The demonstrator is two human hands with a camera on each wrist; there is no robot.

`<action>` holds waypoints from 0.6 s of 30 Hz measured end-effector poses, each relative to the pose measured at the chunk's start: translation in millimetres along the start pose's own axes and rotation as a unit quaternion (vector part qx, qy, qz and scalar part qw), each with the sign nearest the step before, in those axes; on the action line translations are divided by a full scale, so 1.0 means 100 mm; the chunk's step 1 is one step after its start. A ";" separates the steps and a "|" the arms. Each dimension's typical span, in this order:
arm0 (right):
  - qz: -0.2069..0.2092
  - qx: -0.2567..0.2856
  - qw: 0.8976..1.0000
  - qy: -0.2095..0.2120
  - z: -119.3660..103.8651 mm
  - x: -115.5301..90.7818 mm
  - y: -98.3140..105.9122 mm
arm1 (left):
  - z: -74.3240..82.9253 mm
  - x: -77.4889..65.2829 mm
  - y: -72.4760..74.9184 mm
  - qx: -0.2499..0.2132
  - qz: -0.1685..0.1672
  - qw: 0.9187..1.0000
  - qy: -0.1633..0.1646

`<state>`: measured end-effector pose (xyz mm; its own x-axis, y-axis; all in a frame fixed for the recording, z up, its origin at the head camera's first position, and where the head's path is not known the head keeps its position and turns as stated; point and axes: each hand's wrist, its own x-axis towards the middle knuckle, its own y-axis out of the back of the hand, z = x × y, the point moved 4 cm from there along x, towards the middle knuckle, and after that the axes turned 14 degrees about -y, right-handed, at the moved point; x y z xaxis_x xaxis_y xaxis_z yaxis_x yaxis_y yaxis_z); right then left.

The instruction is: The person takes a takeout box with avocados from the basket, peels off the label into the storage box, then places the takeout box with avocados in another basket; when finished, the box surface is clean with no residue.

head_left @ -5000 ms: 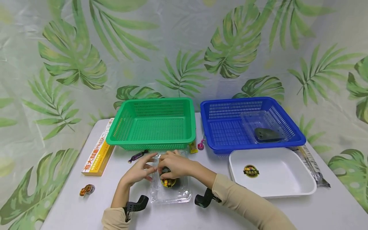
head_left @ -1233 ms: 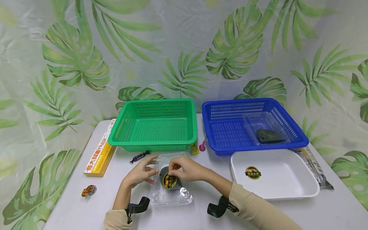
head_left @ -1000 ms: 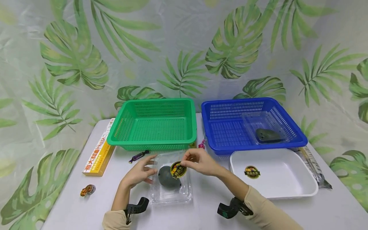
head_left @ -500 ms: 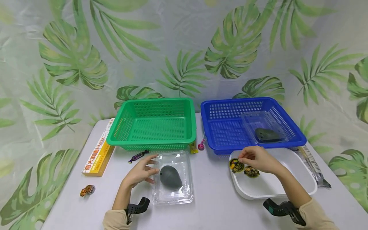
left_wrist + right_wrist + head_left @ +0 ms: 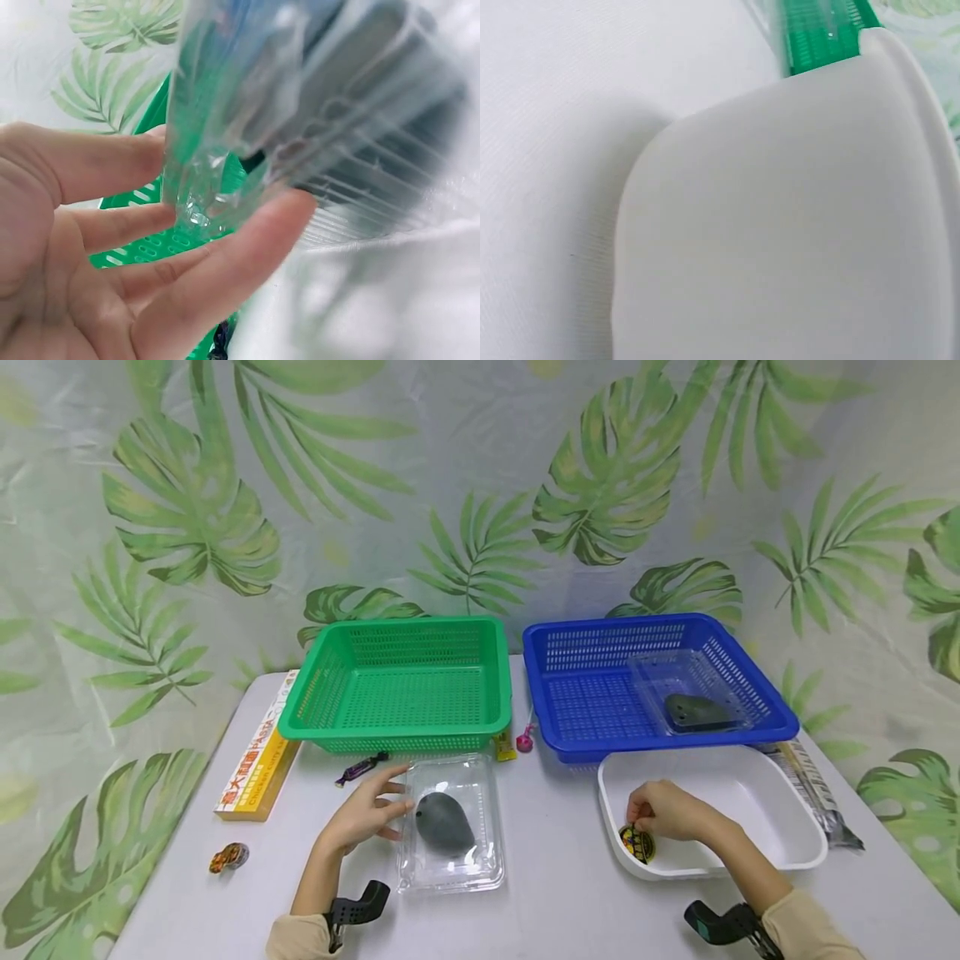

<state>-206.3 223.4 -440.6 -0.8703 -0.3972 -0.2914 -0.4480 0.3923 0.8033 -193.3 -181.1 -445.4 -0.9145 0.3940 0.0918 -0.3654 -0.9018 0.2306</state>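
In the head view a clear plastic box (image 5: 487, 860) lies on the table with a dark green, avocado-shaped fruit (image 5: 444, 823) inside. My left hand (image 5: 360, 810) touches the box's left side, fingers spread and relaxed; the left wrist view shows its fingers (image 5: 255, 232) against the clear wall. Over the front left of a white basin (image 5: 742, 810), my right hand (image 5: 678, 814) pinches a round black-and-gold label sticker (image 5: 637, 843) by its edge, close to the basin's inner surface. The right wrist view shows only the basin's outer wall (image 5: 780, 225), not the hand.
Behind stand a green basket (image 5: 393, 732) and a blue basket (image 5: 585, 745) holding another clear box (image 5: 652, 672) with a dark item. A pasta carton (image 5: 258, 760), a purple-wrapped candy (image 5: 362, 768), a small brown-orange item (image 5: 228, 857) and a pink lollipop (image 5: 524, 742) lie around.
My right hand has peeled the sticker off the clear box, carried it right to the white basin and lowered it inside. It now covers the sticker seen there earlier. My left hand stays put.
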 end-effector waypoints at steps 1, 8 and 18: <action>-0.007 -0.005 1.000 -0.004 0.00 0.00 -0.02 | 0.00 -0.01 -0.01 0.003 0.001 1.000 0.002; -0.013 -0.001 1.000 -0.014 0.01 -0.06 0.08 | 0.00 -0.14 -0.04 0.013 0.012 0.999 0.050; 0.180 0.032 0.983 0.001 0.34 -0.18 1.22 | 0.17 -0.30 -0.10 -0.025 0.020 0.998 0.049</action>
<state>-251.9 306.6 -355.3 -0.9745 -0.2242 0.0066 -0.1232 0.5596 0.8195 -159.4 -180.6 -433.5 -0.9401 0.3409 0.0045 -0.3346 -0.9250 0.1800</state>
